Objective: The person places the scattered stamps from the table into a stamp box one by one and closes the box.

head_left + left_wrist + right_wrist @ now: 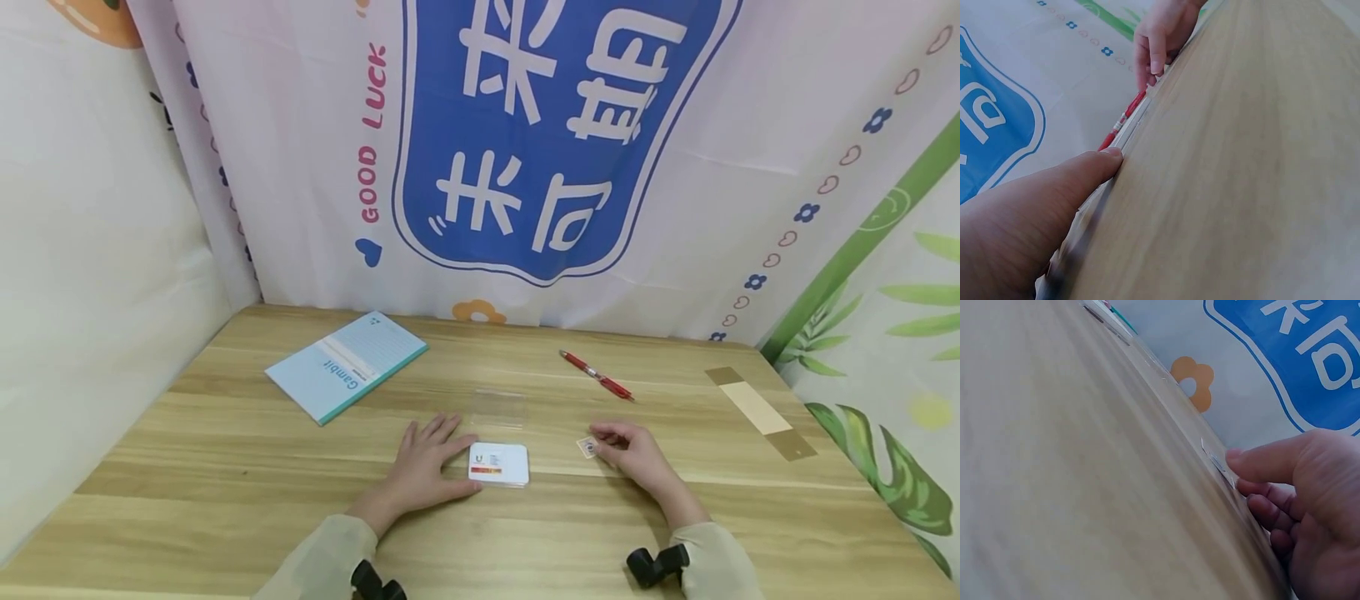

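Note:
A white card with rounded corners [501, 465], printed with a logo and a red-orange strip, lies on the wooden table. My left hand [422, 473] rests beside it with fingers spread, its index fingertip and thumb at the card's left corners. The left wrist view shows the thumb [1094, 169] straight against a thin edge. My right hand [633, 458] pinches a small square printed piece [586, 448] by its right side, low over the table. Seen from the right wrist, this piece [1217, 464] is thin and partly clear, close to the thumb tip.
Behind the card lies a clear flat rectangle [498, 409]. A blue notebook [347, 367] is at the back left, a red pen [597, 375] at the back right. Farther right lies a brown-and-cream strip [760, 413]. Printed cloth [315, 167] hangs along the table's back edge.

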A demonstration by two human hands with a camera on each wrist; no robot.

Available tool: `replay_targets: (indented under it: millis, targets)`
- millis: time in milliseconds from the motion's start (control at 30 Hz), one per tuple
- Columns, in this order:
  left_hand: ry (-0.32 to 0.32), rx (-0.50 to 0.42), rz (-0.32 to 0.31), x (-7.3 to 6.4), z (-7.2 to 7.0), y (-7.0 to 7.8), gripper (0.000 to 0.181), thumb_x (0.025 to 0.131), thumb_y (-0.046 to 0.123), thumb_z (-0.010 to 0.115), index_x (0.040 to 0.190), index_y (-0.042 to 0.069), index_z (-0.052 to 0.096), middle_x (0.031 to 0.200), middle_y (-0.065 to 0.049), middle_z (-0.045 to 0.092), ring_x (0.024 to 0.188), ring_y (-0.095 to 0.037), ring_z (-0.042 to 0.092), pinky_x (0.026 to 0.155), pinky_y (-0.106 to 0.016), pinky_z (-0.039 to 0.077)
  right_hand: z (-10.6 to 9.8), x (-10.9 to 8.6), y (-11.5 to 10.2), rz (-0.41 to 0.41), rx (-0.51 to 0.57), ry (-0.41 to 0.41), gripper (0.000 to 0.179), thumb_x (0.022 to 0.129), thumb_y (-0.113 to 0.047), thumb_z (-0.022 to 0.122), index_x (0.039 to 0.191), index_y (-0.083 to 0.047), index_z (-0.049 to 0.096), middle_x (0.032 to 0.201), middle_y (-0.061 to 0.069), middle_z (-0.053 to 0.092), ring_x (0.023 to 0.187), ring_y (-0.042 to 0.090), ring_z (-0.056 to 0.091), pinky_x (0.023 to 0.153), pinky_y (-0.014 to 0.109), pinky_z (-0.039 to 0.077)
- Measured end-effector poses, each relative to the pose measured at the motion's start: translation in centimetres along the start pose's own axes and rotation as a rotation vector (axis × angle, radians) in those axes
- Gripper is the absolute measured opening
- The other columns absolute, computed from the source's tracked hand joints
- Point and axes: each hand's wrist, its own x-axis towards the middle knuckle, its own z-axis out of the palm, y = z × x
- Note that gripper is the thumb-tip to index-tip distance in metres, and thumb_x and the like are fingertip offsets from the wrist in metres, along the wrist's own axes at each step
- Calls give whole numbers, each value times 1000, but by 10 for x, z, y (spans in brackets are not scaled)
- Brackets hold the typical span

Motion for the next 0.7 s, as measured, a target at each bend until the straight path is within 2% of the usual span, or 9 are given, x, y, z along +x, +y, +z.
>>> replay_targets:
  millis: [300, 700]
  targets:
    - [2, 7, 4, 0, 0, -1, 66, 69, 60, 56, 121, 20, 51, 135, -12, 31, 125, -32, 17, 94, -56, 2, -1, -1, -1, -67, -159, -47, 25, 76, -6, 65, 101, -2, 64, 96, 6, 56, 83, 19, 48, 69, 28, 40]
    - [-3, 5, -1, 0, 1, -1, 67, 69, 60, 56, 122, 18, 51, 135, -12, 30, 125, -32, 17, 94, -56, 1, 2, 1, -7, -60, -192, -57, 16, 74, 0, 65, 89, -2, 61, 85, 4, 50, 77, 17, 43, 67, 29, 38]
